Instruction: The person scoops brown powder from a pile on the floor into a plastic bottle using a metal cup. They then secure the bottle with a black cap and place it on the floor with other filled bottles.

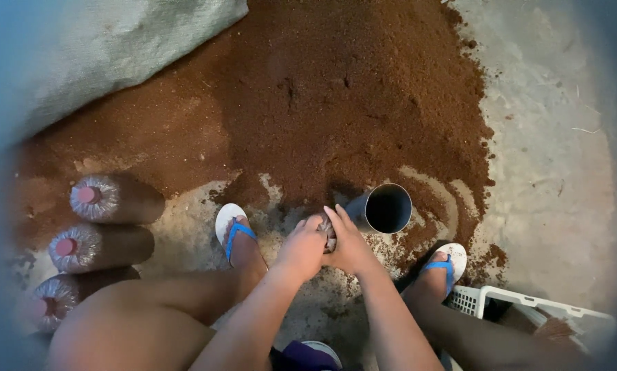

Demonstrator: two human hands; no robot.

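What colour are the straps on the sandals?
Blue straps on white sandals, seen best in the head view.

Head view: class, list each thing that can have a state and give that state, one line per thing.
Left hand: closed round a plastic-wrapped clump.
Right hand: pressed on the same clump.
Tube: lying on its side, mouth open, dark inside.
Soil pile: loose, spread over the floor.
Filled bags: three, lying side by side, necks stoppered pink.
Crate: white, partly in view.

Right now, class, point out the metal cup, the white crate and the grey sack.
metal cup (388,208), head view, dark open mouth.
white crate (521,300), head view, top rim.
grey sack (116,48), head view, middle of cloth.
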